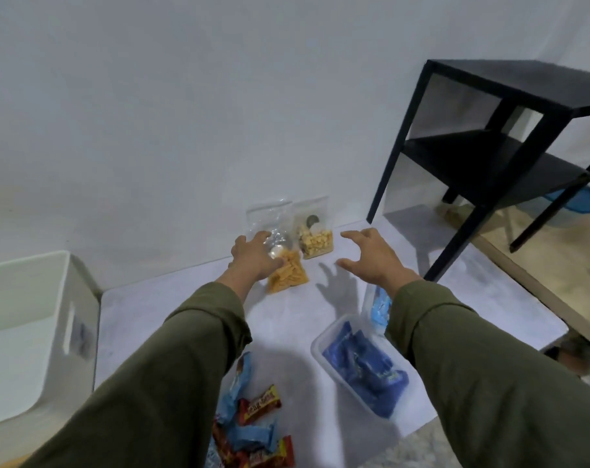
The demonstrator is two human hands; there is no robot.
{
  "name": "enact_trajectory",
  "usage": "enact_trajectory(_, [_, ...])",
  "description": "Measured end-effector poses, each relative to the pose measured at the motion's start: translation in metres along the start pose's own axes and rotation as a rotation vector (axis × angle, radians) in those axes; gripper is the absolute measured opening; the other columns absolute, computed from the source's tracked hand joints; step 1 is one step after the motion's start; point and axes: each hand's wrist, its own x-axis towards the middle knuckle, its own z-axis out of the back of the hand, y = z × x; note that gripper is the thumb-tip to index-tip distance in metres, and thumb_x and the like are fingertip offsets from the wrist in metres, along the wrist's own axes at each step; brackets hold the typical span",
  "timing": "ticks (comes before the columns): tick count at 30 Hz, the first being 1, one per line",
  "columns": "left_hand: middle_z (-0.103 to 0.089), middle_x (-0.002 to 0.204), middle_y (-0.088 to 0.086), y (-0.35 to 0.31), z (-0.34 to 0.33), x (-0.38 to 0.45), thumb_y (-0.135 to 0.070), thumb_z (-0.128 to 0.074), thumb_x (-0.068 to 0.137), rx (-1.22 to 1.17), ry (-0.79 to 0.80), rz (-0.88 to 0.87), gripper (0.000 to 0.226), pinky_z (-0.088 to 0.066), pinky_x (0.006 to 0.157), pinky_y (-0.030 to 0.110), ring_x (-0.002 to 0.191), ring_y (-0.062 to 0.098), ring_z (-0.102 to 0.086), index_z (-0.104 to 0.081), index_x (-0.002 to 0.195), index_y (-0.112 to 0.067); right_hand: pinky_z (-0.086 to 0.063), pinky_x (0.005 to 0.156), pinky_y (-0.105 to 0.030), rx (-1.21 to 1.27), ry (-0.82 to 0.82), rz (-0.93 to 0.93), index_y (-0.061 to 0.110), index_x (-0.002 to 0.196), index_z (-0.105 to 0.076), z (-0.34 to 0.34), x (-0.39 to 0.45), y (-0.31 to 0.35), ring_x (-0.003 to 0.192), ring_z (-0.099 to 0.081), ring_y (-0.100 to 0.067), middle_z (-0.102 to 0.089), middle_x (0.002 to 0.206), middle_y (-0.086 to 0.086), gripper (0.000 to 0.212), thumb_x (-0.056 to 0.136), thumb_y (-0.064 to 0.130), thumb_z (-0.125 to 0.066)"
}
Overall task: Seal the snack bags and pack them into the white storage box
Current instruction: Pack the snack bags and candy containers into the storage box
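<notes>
**Reaching for the first snack bag**

I'm working on a pale grey mat (192, 319) laid on the floor against a plain white wall, and I'm taking it from the near edge outward. Closest to me, a heap of red and blue wrapped snack bars (249, 430) is lying loose between my sleeves. Just right of that, a clear tub (357, 363) is holding dark blue packets. Off to my left the white storage box (30, 332) is standing open, well apart from the bags and, as far as I'm seeing, with nothing in it.

Farther out, my left hand (253, 256) is coming down on the clear bag of orange sticks (288, 273), fingers loosely spread and touching its upper part; I can't tell whether they're gripping yet. My right hand (374, 256) is hovering with fingers splayed wide, holding nothing. Behind, the bag of pale crackers (315, 243) is leaning at the wall. A black side table (509, 136) is standing far right.

I'm judging this as the very start: sealing is not yet done. Next, both hands need to pinch the bag's top strip and run it closed.
</notes>
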Motion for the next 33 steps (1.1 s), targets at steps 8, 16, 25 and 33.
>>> enact_trajectory(8, [0.004, 0.155, 0.014, -0.004, -0.044, 0.064, -0.036, -0.071, 0.078, -0.248, -0.1, 0.111, 0.086, -0.028, 0.112, 0.04, 0.141, 0.038, -0.019, -0.019, 0.146, -0.04, -0.035, 0.099, -0.026, 0.122, 0.121, 0.121, 0.032, 0.14, -0.038, -0.016, 0.108, -0.045, 0.12, -0.047, -0.026, -0.034, 0.137, -0.012, 0.063, 0.084, 0.032, -0.067])
enact_trajectory(16, [-0.012, 0.149, 0.017, -0.012, -0.071, 0.09, -0.02, -0.07, 0.083, -0.367, -0.393, 0.133, 0.079, -0.025, 0.1, 0.013, 0.134, 0.024, -0.031, -0.026, 0.146, -0.033, -0.036, 0.105, -0.027, 0.391, 0.123, 0.245, 0.026, 0.127, -0.055, -0.031, 0.181, -0.069, 0.122, -0.043, -0.019, -0.043, 0.133, -0.01, 0.054, 0.077, 0.016, -0.073])
enact_trajectory(25, [-0.025, 0.135, 0.012, -0.007, -0.076, 0.1, -0.008, -0.077, 0.075, -0.373, -0.458, 0.145, 0.047, -0.034, 0.074, -0.002, 0.095, 0.019, -0.046, -0.061, 0.116, -0.023, -0.04, 0.085, -0.024, 0.444, 0.161, 0.344, 0.019, 0.114, -0.066, -0.05, 0.215, -0.07, 0.107, -0.051, -0.021, -0.05, 0.104, 0.0, 0.038, 0.077, 0.016, -0.074])
enact_trajectory(33, [-0.05, 0.107, 0.003, -0.007, -0.074, 0.094, -0.012, -0.076, 0.075, -0.281, -0.376, 0.141, 0.047, -0.038, 0.069, 0.003, 0.08, 0.014, -0.05, -0.063, 0.117, -0.03, -0.037, 0.064, -0.007, 0.424, 0.182, 0.296, 0.024, 0.103, -0.071, -0.058, 0.218, -0.068, 0.073, -0.051, -0.014, -0.052, 0.086, -0.003, 0.03, 0.081, 0.005, -0.068])
